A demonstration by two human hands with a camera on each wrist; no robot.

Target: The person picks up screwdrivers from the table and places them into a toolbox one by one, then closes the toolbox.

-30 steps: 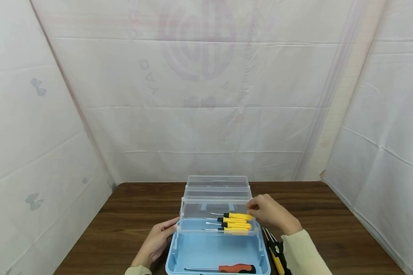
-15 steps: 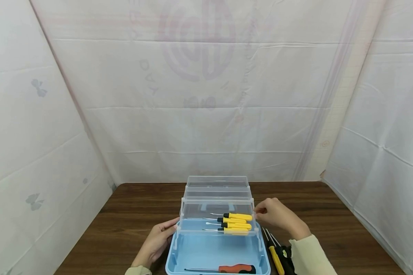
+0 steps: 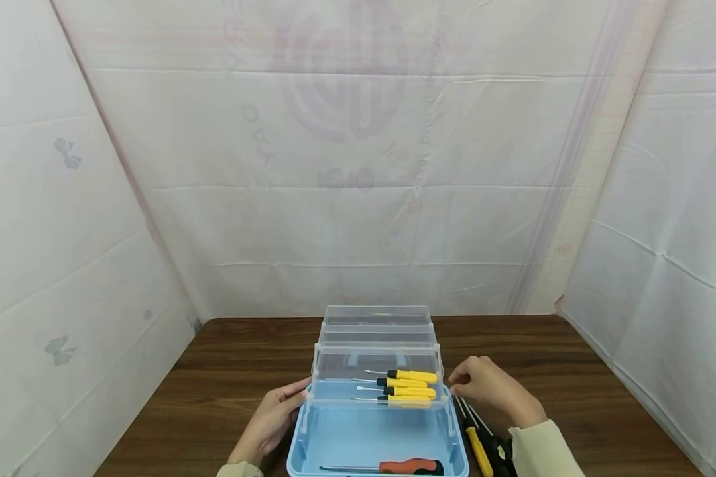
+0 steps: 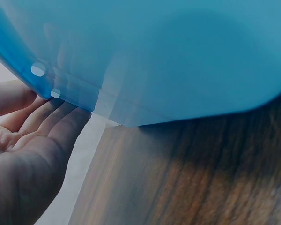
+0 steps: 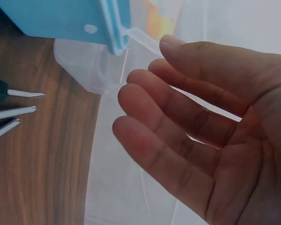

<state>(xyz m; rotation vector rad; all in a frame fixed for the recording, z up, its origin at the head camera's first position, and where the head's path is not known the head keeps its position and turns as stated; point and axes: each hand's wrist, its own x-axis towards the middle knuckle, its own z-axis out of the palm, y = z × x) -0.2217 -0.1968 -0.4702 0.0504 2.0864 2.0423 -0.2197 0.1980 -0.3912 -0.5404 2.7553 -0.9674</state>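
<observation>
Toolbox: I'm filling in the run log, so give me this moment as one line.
left hand: at toolbox side | right hand: empty, beside toolbox | yellow screwdrivers: in clear tray | red screwdriver: in blue base

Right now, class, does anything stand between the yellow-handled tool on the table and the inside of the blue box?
Yes: the right wall of the blue box. The yellow-handled tool lies just outside it, so probably needs lifting over.

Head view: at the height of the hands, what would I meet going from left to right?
White cloth wall → left hand → blue toolbox → right hand → white cloth on the right side. The tools beside the toolbox overlap the right hand's span, so they are left out.
</observation>
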